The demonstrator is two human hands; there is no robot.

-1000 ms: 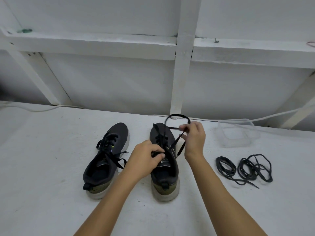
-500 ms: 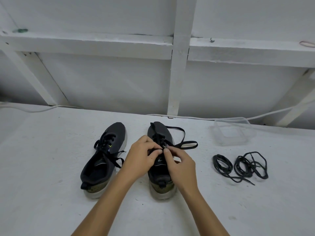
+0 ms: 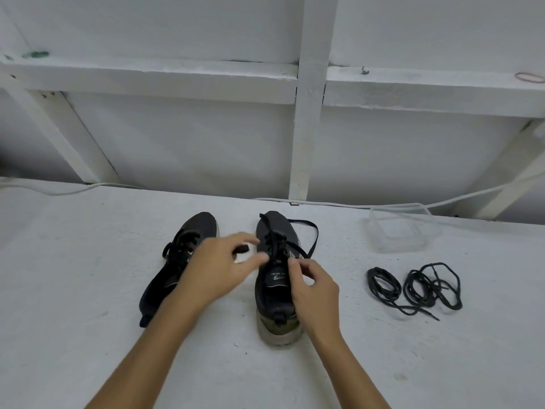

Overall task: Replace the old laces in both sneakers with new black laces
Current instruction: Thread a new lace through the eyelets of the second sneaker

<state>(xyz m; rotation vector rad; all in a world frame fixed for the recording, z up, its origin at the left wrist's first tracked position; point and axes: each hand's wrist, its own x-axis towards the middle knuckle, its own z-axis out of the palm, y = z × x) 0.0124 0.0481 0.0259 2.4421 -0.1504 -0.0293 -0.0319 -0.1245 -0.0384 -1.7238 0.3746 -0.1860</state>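
Both of your forearms enter from the bottom edge and converge on the right sneaker point(image 3: 275, 278), which stands on the white surface point(image 3: 88, 290) with its toe pointing away from you and its heel nearest you.

Your right hand point(image 3: 314, 286) sits at the right side of that sneaker's tongue. The thumb and forefinger are curled together and pinch the old lace point(image 3: 306, 231) near the upper eyelets; the remaining fingers are bent inward. From the pinch, the lace runs out in a loop that lies beside the toe on the right.

Your left hand point(image 3: 219, 268) hovers in the gap between the two sneakers, wrist angled toward the right sneaker. The fingers are spread and only loosely bent. The hand is motion-blurred, so you cannot tell whether the fingertips touch the lacing; no grasp is visible.

The left sneaker point(image 3: 180, 267) lies just beside your left hand, toe angled away, still laced.

The new black laces point(image 3: 413, 287) rest in two loose coils well to the right of your right hand. A clear plastic container point(image 3: 404, 228) stands beyond them.
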